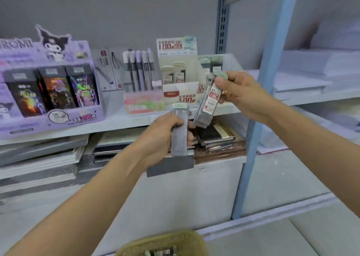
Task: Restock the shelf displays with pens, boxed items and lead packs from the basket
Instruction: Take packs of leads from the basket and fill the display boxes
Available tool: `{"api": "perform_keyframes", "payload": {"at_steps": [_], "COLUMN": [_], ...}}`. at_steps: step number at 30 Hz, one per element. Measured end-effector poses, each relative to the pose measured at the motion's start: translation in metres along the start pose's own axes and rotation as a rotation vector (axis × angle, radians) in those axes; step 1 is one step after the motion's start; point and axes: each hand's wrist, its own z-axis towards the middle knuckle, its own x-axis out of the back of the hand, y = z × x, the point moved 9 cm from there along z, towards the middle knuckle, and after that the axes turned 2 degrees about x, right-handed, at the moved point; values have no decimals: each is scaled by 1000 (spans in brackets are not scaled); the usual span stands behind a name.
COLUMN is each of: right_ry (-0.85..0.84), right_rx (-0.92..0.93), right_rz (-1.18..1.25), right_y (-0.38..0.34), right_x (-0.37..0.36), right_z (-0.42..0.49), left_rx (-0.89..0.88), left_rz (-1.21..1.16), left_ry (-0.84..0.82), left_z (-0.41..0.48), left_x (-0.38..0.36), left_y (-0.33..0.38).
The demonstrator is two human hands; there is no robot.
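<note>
Head view, both hands raised in front of the shelf [124,121]. Left hand [161,138]: fingers curled round a clear lead pack [179,131], held upright, pale green cap on top, plain side to the camera. Right hand [241,92]: thumb and fingers pinch the capped upper end of a labelled lead pack [208,103]. This pack is tilted, lower end angled toward the left hand, red-and-white label facing the camera. The two packs are near each other; cannot tell whether they touch. The labelled pack is just in front of the lead display [180,97] on the shelf, a cream cardboard stand with similar packs standing upright in it. Left of it: pen display [143,101] with capped pens upright, then a purple boxed display [39,123] carrying three dark boxes. Basket [165,234], woven, tan, at bottom edge of frame below the forearms; contents blurred. Stacked notebooks [39,158] on the level below. Blue upright post [270,60] at right.
</note>
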Motion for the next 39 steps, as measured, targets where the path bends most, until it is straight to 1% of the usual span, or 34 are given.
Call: {"api": "perform_keyframes", "payload": {"at_steps": [3, 6, 9, 12, 15, 20, 32, 37, 39], "right_ry": [177, 329, 389, 372, 315, 236, 181, 274, 249], "right_rx": [102, 175, 187, 175, 174, 123, 116, 212, 194], "right_rz": [-51, -205, -337, -443, -513, -619, -647, -599, -613], "right_y": [-36, -56, -56, -48, -39, -22, -24, -44, -41], "right_x": [44, 77, 91, 92, 87, 84, 86, 99, 96], "right_z": [20, 39, 59, 76, 88, 101, 108, 100, 100], "left_rx": [-155, -219, -254, -278, -291, -298, -292, -297, -294], "left_rz": [-13, -44, -49, -25, -3, 22, 10, 15, 13], "left_ry": [-19, -13, 33, 70, 74, 64, 51, 53, 49], "left_z": [11, 21, 31, 38, 43, 48, 47, 47, 48], "left_x": [-11, -12, -8, -1, 3, 4, 0, 0, -3], "left_y": [37, 56, 68, 75, 76, 76, 74, 75, 75]}}
